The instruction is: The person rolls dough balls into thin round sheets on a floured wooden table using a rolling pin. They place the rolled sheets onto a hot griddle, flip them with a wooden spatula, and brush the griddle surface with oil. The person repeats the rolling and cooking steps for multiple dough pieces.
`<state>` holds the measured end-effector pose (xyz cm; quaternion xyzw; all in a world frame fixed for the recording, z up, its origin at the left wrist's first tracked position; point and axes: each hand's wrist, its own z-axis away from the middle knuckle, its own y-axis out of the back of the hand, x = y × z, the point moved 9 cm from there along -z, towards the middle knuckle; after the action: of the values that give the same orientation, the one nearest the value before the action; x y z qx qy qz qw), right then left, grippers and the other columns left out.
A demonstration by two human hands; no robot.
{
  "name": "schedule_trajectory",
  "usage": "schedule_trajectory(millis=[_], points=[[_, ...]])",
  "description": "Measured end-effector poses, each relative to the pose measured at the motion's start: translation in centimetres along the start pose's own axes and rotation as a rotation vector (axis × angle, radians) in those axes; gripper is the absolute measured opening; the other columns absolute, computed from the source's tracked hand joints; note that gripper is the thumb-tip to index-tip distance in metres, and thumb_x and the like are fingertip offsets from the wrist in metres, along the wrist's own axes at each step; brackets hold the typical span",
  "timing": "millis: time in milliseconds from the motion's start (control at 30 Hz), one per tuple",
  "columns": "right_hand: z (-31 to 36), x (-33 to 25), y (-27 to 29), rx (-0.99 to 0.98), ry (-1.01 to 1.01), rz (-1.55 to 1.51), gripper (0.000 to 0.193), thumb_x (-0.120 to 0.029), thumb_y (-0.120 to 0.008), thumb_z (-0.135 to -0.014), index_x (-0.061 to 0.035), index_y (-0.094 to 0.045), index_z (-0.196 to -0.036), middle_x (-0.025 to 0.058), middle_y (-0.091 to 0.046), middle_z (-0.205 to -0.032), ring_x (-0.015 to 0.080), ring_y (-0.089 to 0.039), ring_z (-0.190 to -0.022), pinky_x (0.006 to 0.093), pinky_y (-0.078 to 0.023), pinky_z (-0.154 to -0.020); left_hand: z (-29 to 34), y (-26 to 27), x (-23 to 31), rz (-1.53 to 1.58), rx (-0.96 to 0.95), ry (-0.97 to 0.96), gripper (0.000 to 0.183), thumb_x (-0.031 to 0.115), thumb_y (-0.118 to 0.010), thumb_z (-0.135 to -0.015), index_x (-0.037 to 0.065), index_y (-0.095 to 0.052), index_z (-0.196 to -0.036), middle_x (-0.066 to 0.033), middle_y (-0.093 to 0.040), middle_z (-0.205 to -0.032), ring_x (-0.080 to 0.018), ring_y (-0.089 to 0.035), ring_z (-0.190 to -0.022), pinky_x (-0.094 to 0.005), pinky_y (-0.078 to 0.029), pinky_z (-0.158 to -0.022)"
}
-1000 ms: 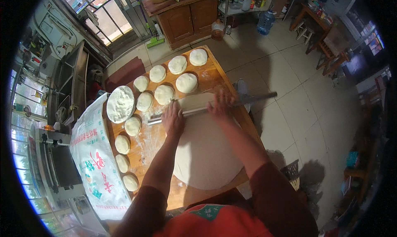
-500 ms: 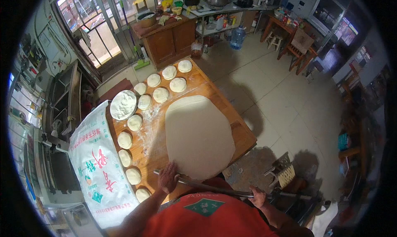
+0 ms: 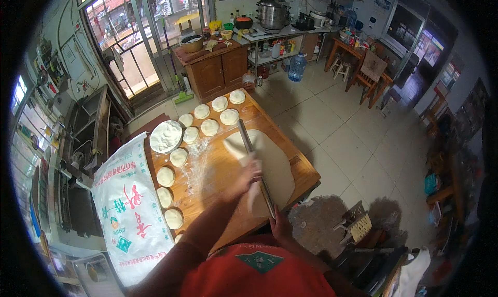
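A long metal rolling pin (image 3: 245, 135) lies slantwise across the left part of a thin sheet of dough (image 3: 277, 165) on the wooden board (image 3: 224, 232). My left hand (image 3: 251, 172) is closed round the pin near its middle, slightly blurred. Lower down, my right hand (image 3: 280, 226) grips the pin's near end, its fingers partly hidden. Left of the pin, a strip of the sheet shows with a curled or folded edge. Round flat pieces of dough (image 3: 209, 127) line the board's far and left sides, with a bowl of white flour (image 3: 166, 137) at the far left corner.
A white printed sack (image 3: 119, 193) drapes over the board's left side. Beyond stand a brown cabinet (image 3: 210, 71), a green broom (image 3: 183, 97) and a water jug (image 3: 297, 68). A low woven chair (image 3: 359, 227) is at the right, near a sink (image 3: 78, 126) on the far left.
The rolling pin has gone from beside my body onto the sheet and turned lengthwise. Both hands moved with it, the left one forward. The sheet looks narrower, its left side drawn in.
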<state>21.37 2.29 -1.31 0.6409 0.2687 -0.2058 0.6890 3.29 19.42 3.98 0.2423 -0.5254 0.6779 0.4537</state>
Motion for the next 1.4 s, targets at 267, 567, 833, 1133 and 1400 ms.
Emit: schedule_trajectory(millis=[267,567,833,1133,1400], points=[[-0.6,-0.6,3.8,0.032,-0.043,-0.064,0.043,-0.016,-0.069,-0.079,-0.0055,-0.061,-0.12,0.019,-0.068,-0.102,0.0452,-0.065,-0.093,0.0492,-0.055,-0.08,2.9,8.2,4.5,-0.488,0.211,-0.094,0.052,0.032,-0.062,-0.101,-0.002,-0.052,-0.139,-0.0175,-0.07,-0.114,-0.0256,-0.07,-0.094,-0.0369,-0.055,-0.087],[1.8,4.3,8.1,-0.889,0.038,-0.227,0.064,-0.044,-0.079,-0.081,-0.0073,-0.064,-0.132,0.014,-0.071,-0.119,0.0239,-0.071,-0.099,0.0405,-0.056,-0.086,14.4,25.0,10.8,-1.693,0.394,-0.307,0.042,0.01,-0.063,-0.083,0.012,-0.064,-0.126,-0.0198,-0.061,-0.119,-0.0417,-0.057,-0.111,-0.0524,-0.044,-0.096],[-22.8,2.3,6.5,-0.669,0.236,0.087,0.041,-0.028,-0.074,-0.078,-0.003,-0.068,-0.11,0.02,-0.072,-0.102,0.0322,-0.07,-0.093,0.0442,-0.054,-0.079,9.7,27.2,13.2,-1.961,0.757,-0.344,0.009,0.012,-0.062,-0.084,0.009,-0.065,-0.093,-0.0126,-0.062,-0.098,-0.0353,-0.059,-0.098,-0.0482,-0.045,-0.083],[-37.0,-0.8,9.6,-0.249,0.435,0.404,0.024,-0.015,-0.071,-0.078,-0.0033,-0.06,-0.096,0.0188,-0.063,-0.11,0.0392,-0.06,-0.109,0.0541,-0.047,-0.089,5.7,25.1,14.2,-1.914,0.918,-0.363,0.013,0.015,-0.057,-0.089,0.007,-0.058,-0.099,-0.0167,-0.066,-0.086,-0.0377,-0.061,-0.087,-0.0505,-0.044,-0.083],[-19.4,9.8,9.6,-0.196,0.461,0.352,0.057,-0.013,-0.074,-0.074,-0.0018,-0.047,-0.123,0.023,-0.042,-0.14,0.0451,-0.041,-0.131,0.0568,-0.032,-0.113,18.6,13.7,-4.8,-1.733,0.546,-0.394,0.05,0.016,-0.064,-0.088,-0.002,-0.049,-0.132,-0.0236,-0.052,-0.123,-0.0431,-0.049,-0.122,-0.0575,-0.037,-0.11]])
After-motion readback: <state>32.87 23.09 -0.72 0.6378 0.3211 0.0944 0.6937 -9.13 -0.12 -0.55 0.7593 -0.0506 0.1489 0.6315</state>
